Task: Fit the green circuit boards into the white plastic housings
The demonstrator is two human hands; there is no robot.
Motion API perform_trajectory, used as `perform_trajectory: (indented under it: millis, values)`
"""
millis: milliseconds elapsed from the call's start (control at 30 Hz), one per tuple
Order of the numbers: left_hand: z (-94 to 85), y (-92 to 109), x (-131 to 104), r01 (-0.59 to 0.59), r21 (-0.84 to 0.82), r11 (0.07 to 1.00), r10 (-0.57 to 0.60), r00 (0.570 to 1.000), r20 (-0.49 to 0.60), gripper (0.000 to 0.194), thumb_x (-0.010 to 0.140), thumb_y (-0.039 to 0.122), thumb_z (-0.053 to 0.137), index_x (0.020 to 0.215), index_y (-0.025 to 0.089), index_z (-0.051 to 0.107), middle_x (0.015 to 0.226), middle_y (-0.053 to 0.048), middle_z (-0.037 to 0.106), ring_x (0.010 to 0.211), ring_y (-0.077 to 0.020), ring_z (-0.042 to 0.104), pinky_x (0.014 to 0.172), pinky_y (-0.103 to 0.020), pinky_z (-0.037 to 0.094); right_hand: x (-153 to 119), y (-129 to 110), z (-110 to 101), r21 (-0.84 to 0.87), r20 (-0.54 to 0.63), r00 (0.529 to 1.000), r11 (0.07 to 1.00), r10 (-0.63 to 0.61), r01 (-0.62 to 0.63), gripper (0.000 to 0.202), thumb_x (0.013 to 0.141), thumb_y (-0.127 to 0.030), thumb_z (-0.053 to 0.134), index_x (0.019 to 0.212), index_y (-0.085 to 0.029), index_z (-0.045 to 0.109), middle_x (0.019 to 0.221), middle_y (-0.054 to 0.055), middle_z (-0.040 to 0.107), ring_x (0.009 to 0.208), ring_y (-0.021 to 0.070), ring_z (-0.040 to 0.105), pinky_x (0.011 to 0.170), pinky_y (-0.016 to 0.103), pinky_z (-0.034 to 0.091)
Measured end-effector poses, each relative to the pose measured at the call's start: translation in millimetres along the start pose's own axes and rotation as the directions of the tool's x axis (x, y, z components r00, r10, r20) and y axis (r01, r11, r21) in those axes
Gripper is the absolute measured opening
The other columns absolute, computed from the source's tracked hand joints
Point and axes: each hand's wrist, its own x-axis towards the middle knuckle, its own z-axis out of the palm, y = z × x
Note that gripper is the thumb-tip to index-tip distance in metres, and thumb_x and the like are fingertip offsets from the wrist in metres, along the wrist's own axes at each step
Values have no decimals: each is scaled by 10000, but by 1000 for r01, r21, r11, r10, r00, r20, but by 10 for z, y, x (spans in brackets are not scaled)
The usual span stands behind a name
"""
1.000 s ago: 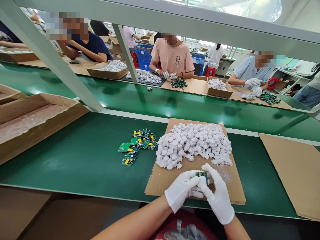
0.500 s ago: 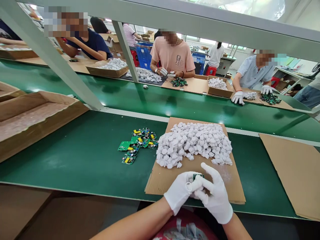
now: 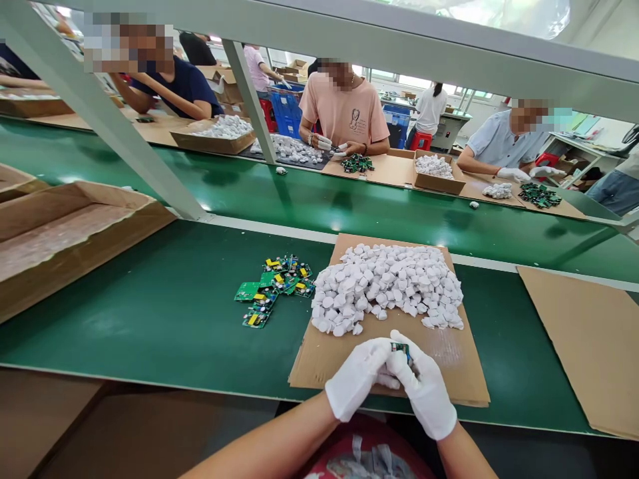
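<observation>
Both my hands wear white gloves and meet over the near edge of a cardboard sheet (image 3: 339, 362). Between them is a small green circuit board (image 3: 400, 348), mostly covered by the fingers. My left hand (image 3: 357, 376) is closed on its left side, while my right hand (image 3: 424, 386) grips it from the right with bent fingers. Just beyond the hands lies a wide heap of small white plastic pieces (image 3: 384, 283) on the cardboard. Left of the heap, several circuit boards with yellow parts (image 3: 269, 283) rest loose on the green bench (image 3: 164, 313).
An open cardboard box (image 3: 90, 253) stands at the left, and a flat cardboard sheet (image 3: 589, 339) lies at the right. A slanted metal post (image 3: 134, 133) rises from the bench. Across a green belt (image 3: 319, 199), several co-workers sit with boards and white pieces.
My right hand's raised index finger has come down onto the board, and both hands have drawn closer around it. Across the belt, the co-worker at right has pulled their gloved hands back together.
</observation>
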Motion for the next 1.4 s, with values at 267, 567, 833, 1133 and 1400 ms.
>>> perform_trajectory:
  millis: [267,567,833,1133,1400]
  values:
    - [-62,16,12,61,-123,991,-45,991,125,403,704,482,663,862,113,631,736,-61,627,665,-148,619,600,-241,508,59,-38,-82,159,40,998,986,39,-45,387,871,-409,503,1204,-229,588,1123,57,669,1033,218,620,873,325,518]
    - [-56,-49,-53,206,-380,902,-92,950,297,375,751,347,669,1068,170,573,824,-50,628,644,-132,656,580,-214,517,23,-126,-131,34,38,997,997,63,-64,528,908,-498,350,1311,-181,474,1129,86,657,1012,213,618,875,326,494]
    - [-70,-77,-82,191,-373,908,-96,961,258,323,757,302,670,1032,146,600,855,-75,652,722,-167,679,607,-219,526,71,-68,-172,-253,126,992,966,-16,47,466,883,-396,434,1307,-211,485,1003,80,694,916,235,633,838,360,482]
    - [-107,15,-68,203,-252,946,-121,945,305,475,687,339,730,1108,160,601,904,-91,640,732,-155,655,623,-215,508,63,-123,-193,110,212,968,981,132,-158,554,867,-481,446,1347,-206,428,1123,65,653,1004,215,608,898,347,473]
    - [-156,168,-52,148,-45,988,-125,937,326,537,656,303,747,1159,192,597,936,-76,623,791,-141,618,659,-214,517,43,-92,-116,344,173,969,912,173,-224,602,839,-528,488,1349,-214,423,1136,76,645,1051,226,587,921,375,463]
